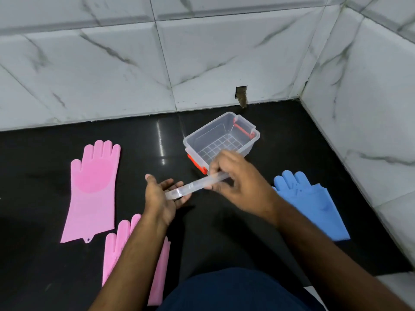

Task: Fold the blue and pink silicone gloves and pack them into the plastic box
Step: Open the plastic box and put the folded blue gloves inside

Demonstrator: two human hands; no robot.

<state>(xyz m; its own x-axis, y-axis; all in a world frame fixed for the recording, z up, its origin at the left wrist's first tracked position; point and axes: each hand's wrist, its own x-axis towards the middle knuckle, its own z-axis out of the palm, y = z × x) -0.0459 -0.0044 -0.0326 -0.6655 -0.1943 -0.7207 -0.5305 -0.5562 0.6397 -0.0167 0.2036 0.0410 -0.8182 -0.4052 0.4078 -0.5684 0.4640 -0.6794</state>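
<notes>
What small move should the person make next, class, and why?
Probably set the clear lid down on the dark counter, away from the gloves. Both the left hand and right hand hold it, the box is open and empty, and the pink glove and blue gloves lie flat, unfolded.

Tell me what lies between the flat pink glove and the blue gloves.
In the head view, both hands, left and right, holding the clear lid, sit between the pink glove and blue gloves.

On the counter [224, 221], the box [221, 140] sits far centre near the wall [202, 63]. Two gloves [92, 191] lie at left, one nearer [116, 250]; another glove [314, 203] lies right. Both hands hold the lid [195, 185] before the box.
</notes>
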